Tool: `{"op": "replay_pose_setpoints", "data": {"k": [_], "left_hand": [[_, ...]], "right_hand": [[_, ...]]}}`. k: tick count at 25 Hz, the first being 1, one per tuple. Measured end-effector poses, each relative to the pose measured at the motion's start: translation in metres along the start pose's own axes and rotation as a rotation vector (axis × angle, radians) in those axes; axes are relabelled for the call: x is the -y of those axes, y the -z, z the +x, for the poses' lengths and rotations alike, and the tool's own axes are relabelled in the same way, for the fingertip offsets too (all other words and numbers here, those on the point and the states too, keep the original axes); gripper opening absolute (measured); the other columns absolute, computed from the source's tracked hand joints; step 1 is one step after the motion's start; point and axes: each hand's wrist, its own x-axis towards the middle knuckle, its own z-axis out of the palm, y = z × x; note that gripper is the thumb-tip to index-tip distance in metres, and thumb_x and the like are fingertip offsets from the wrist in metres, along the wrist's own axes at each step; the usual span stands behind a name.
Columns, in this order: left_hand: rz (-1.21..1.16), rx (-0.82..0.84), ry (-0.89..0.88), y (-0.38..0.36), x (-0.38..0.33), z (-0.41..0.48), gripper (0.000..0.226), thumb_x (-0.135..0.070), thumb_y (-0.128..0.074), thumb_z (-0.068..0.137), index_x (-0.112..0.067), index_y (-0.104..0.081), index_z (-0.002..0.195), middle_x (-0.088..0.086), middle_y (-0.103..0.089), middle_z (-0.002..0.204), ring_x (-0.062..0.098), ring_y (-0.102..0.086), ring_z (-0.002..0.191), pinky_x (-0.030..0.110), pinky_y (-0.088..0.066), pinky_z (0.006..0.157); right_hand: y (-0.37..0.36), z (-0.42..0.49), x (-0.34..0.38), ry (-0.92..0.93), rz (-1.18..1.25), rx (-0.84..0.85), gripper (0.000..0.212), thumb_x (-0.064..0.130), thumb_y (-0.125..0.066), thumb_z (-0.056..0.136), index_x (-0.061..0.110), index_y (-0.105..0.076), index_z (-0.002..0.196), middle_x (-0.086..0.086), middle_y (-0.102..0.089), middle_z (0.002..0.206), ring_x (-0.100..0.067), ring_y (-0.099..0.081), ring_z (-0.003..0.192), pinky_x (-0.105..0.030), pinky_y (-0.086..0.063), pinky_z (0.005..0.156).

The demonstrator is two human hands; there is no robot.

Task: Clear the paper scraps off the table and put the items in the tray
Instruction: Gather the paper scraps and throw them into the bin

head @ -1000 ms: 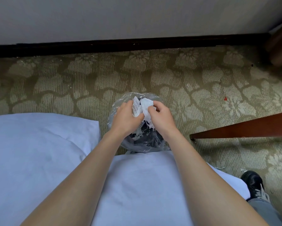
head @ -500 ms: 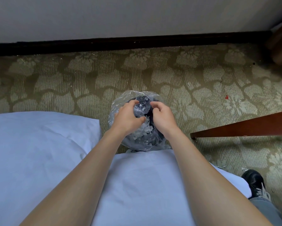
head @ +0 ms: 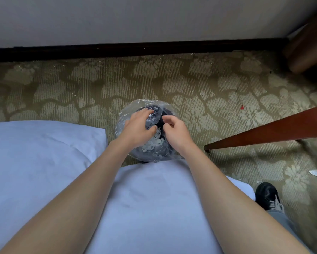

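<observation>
Your left hand (head: 137,130) rests spread and relaxed on the liner (head: 135,105) of a bin (head: 150,157); your right hand (head: 174,132) hangs loosely curled, empty, beside it; paper scraps (head: 153,143) lie inside the bin, which stands on carpet (head: 209,85) by the bed (head: 44,162).

Left hand (head: 138,129), right hand (head: 176,133) above bag-lined bin (head: 150,155), fingers loosely curled; paper scraps (head: 152,143) inside.
</observation>
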Motion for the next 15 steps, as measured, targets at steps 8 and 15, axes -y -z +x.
{"op": "replay_pose_setpoints", "data": {"k": [8,15], "left_hand": [[0.116,-0.095,-0.145,0.028,-0.045,-0.057,0.053,-0.031,-0.054,0.095,-0.022,-0.04,0.146,-0.001,-0.032,0.156,0.019,-0.022,0.145,0.047,-0.021,0.116],[0.196,-0.09,-0.336,0.058,-0.111,-0.116,0.05,-0.029,-0.053,0.094,-0.025,-0.043,0.142,-0.005,-0.036,0.152,0.016,-0.026,0.142,0.042,-0.024,0.109]], "right_hand": [[0.029,-0.074,0.029,0.086,0.064,-0.087,0.039,0.01,-0.045,0.096,0.017,-0.056,0.133,0.012,-0.059,0.121,0.002,-0.052,0.11,-0.002,-0.036,0.08],[0.069,-0.154,0.055,0.154,0.029,-0.137,0.04,0.01,-0.045,0.095,0.017,-0.055,0.133,0.006,-0.06,0.126,0.01,-0.057,0.099,-0.005,-0.042,0.081]]}}
